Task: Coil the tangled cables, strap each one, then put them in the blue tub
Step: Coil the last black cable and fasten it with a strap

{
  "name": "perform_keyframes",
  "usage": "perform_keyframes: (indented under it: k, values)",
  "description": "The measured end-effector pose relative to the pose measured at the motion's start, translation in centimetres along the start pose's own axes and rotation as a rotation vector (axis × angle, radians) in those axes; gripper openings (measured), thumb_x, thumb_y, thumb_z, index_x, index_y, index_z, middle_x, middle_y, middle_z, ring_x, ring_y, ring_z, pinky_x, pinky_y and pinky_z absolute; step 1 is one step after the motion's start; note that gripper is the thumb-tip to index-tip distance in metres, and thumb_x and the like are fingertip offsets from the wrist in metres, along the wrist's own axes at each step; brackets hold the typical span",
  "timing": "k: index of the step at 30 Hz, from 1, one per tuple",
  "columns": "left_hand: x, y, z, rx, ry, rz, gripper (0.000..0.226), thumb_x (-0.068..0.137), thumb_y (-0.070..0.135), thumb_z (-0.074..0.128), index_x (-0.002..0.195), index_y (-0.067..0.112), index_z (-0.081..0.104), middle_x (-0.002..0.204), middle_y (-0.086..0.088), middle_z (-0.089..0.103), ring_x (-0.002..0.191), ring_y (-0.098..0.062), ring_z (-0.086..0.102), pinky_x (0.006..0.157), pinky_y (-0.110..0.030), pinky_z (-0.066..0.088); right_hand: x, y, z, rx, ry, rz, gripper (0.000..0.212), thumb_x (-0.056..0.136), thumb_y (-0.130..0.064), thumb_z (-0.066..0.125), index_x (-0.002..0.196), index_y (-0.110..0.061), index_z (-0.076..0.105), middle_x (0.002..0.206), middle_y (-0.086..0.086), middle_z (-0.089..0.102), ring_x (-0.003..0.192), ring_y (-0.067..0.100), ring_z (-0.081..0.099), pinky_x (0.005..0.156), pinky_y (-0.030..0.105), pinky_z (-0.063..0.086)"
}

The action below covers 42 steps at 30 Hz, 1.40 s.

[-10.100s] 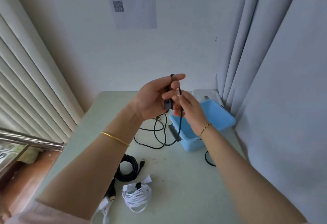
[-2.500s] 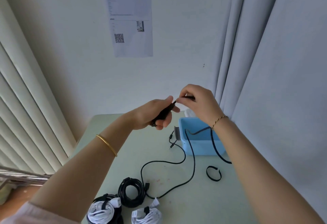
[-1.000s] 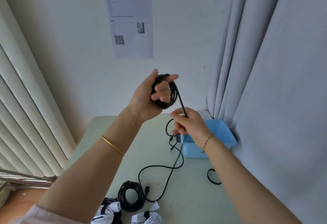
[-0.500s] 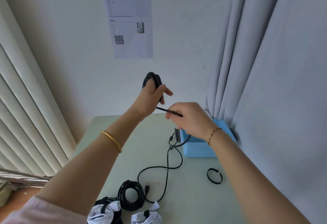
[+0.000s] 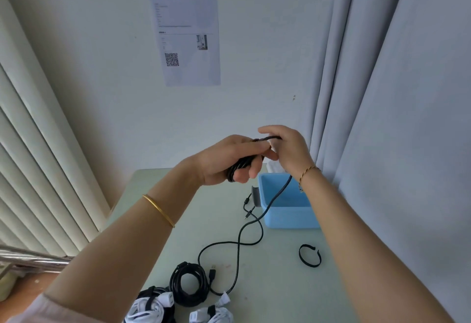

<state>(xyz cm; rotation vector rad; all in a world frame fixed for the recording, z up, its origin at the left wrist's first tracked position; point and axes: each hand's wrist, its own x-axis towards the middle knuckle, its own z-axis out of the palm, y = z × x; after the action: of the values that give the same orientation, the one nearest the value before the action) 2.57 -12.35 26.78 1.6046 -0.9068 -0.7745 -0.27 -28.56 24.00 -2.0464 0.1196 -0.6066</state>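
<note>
The left hand clasps the coiled black cable; the right hand pinches its strand and should lay even, untwisted loops

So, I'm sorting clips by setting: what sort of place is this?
Likely a plain indoor room, perhaps an office: a table against a wall with a printed sheet, a curtain and blinds.

Both forearms extend forward and upward, with the hands meeting in front. The left hand faces back-up, its fingers curled round a bundle of black cable. The right hand touches the left fingertips and pinches a strand of the same cable above them.
</note>
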Motion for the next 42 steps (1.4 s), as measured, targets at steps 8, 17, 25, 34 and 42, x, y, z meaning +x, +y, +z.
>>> perform_keyframes:
  k: [8,17,25,34,42]
  values:
    - [0.7,0.5,-0.2,-0.824,0.075,0.104,0.029,0.091,0.028,0.038,0.09,0.006,0.057,0.048,0.008,0.05,0.03,-0.002,0.033,0.032,-0.012,0.026,-2.0,1.4,2.5,0.098,-0.249,0.16,0.023,0.096,-0.016,0.035,0.073,-0.022,0.037,0.056,-0.001,0.04,0.044,0.011,0.027,0.04,0.02,0.024]
    - [1.7,0.5,-1.4,-1.08,0.394,0.29,0.023,0.103,0.021,0.036,0.083,0.012,0.042,0.114,-0.016,0.068,0.054,-0.01,0.05,0.05,-0.018,0.043,-4.9,1.2,3.7,-0.103,-0.578,0.131,0.009,0.095,-0.018,0.039,0.093,-0.015,0.047,0.064,0.0,0.05,0.043,0.013,0.044,0.046,0.026,0.043]
    - [1.7,-1.8,-1.8,-0.077,0.72,0.114,0.026,0.097,0.004,0.043,0.12,-0.007,0.05,0.092,0.005,0.059,0.069,-0.01,0.055,0.062,-0.02,0.051,-4.1,-1.1,1.9,-0.16,-0.337,-0.07,0.02,0.086,-0.006,0.051,0.085,-0.016,0.069,0.05,-0.012,0.049,0.051,0.008,0.042,0.058,0.026,0.04]
    - [1.0,-1.5,-1.0,0.311,0.417,-0.033,0.012,0.095,0.0,0.039,0.087,0.003,0.048,0.071,-0.013,0.066,0.057,-0.021,0.064,0.057,-0.028,0.052,-2.4,-3.7,-0.4,-0.541,-0.025,-0.176,0.026,0.083,-0.01,0.05,0.092,-0.027,0.067,0.083,-0.009,0.061,0.08,0.014,0.056,0.068,0.028,0.043]
    - [-0.4,-0.3,-0.4,-0.029,0.025,-0.071,0.037,0.094,0.033,0.053,0.087,-0.004,0.051,0.048,0.0,0.037,0.039,-0.013,0.033,0.046,-0.025,0.032,0.3,-1.1,-1.2,-0.465,-0.025,-0.133,0.043,0.093,-0.007,0.038,0.118,-0.03,0.064,0.113,-0.006,0.061,0.104,0.013,0.054,0.084,0.027,0.041]
